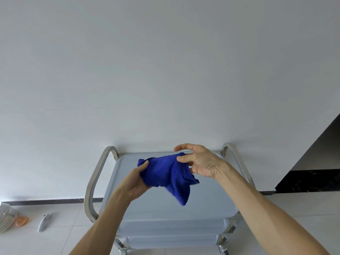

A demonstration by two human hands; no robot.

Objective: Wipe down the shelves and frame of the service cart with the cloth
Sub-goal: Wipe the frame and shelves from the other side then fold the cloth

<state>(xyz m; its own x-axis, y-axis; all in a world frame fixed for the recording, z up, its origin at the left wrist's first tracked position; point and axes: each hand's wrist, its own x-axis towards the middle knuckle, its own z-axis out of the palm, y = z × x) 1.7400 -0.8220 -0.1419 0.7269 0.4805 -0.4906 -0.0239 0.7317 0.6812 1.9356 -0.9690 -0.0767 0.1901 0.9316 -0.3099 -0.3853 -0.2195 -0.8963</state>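
Observation:
A steel service cart stands against the white wall, its top shelf (207, 199) pale and flat, with lower shelves (171, 234) showing below the near edge. Curved frame handles rise at the left (93, 183) and right (239, 162). Above the top shelf I hold a crumpled blue cloth (165, 172) in the air. My left hand (136, 183) grips its left side from below. My right hand (198, 161) holds its upper right corner with thumb and fingers, the other fingers spread.
On the tiled floor at the left lie a stack of white plates (5, 218), an orange item (21, 220) and a white utensil (43, 222). A dark counter or wall block (312, 179) stands at the right.

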